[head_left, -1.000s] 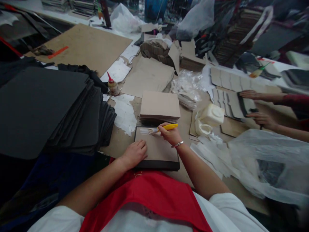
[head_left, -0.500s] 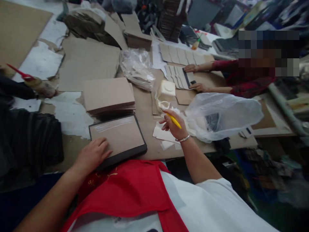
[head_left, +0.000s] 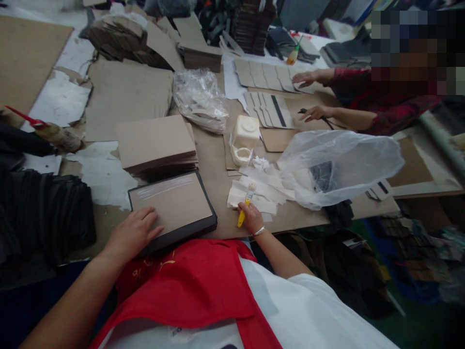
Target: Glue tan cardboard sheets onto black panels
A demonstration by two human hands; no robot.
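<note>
My left hand point(head_left: 137, 231) lies with its fingers stretched out on a tan board point(head_left: 178, 198) that rests on black sheets point(head_left: 196, 224). Whitish streaks run across the board's far part. In my right hand point(head_left: 252, 218) is a brush point(head_left: 241, 218) with a yellow handle, its bristles pointing away from me, held above white paper strips point(head_left: 271, 198). Behind the strips stands a cream plastic container point(head_left: 247, 131) with an opening at its near side. A stack of tan boards point(head_left: 156, 140) sits just beyond the board under my left hand.
Black folded pieces point(head_left: 47, 213) are piled at the left, near a glue bottle with a red nozzle point(head_left: 60, 135). A clear plastic bag point(head_left: 345, 160) lies at the right. Across the table, a co-worker's hands point(head_left: 314, 114) are over slotted panels point(head_left: 267, 109).
My right hand has come down and nearer to me from beside the container, and the brush's bristles now show. My left hand stays on the board. The co-worker's hands have moved apart.
</note>
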